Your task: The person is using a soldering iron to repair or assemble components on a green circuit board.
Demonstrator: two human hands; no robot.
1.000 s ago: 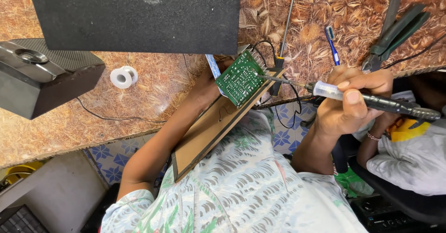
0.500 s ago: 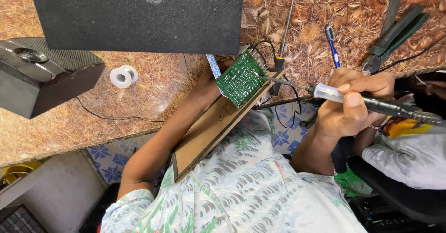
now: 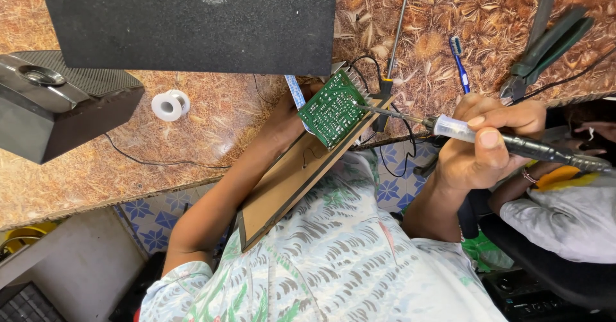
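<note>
My left hand grips a green circuit board fixed to the end of a brown panel, holding it tilted at the table's near edge; the fingers are mostly hidden behind the board. My right hand is closed around a soldering iron with a clear collar and dark handle. Its metal tip touches the board's right side. Thin black wires hang from the board.
A brown patterned table carries a large black box, a dark speaker, a white solder spool, a blue toothbrush, a screwdriver and green-handled pliers. Another person's sleeve is at the right.
The soldering iron's tip has moved left onto the green board. The left hand and board have stayed almost still.
</note>
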